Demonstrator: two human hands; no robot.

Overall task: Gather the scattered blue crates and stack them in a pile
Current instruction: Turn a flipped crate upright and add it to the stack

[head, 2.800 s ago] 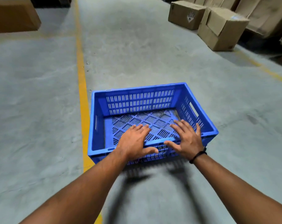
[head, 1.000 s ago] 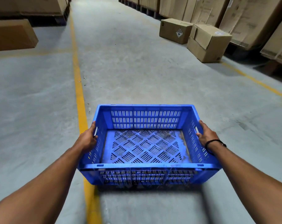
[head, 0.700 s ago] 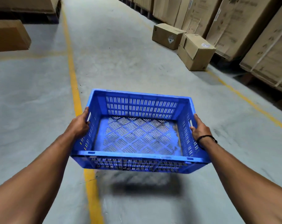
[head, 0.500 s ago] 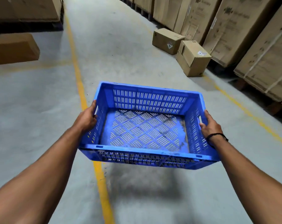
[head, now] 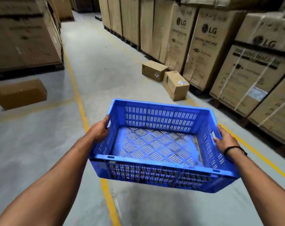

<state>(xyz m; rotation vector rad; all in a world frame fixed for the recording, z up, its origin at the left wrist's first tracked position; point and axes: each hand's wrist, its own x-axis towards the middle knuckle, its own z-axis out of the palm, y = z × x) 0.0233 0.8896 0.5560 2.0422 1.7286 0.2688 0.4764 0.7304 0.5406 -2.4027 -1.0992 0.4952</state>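
An empty blue slotted crate (head: 154, 162) hangs in the air in front of me, well above the concrete floor and tilted slightly down to the right. My left hand (head: 99, 131) grips its left side wall near the handle slot. My right hand (head: 225, 141), with a black band on the wrist, grips the right side wall by its handle slot. The fingers of both hands are hidden behind the walls. No other blue crate is in view.
A yellow floor line (head: 83, 115) runs up the aisle under the crate. Two small cardboard boxes (head: 174, 84) lie on the floor ahead right, before tall stacked cartons (head: 246, 66). Another box (head: 21, 93) lies at left, below a large carton stack (head: 24, 35).
Both hands moved from the crate's near rim to its sides and lifted it off the floor. The crate has risen further and my view has tilted up the aisle.
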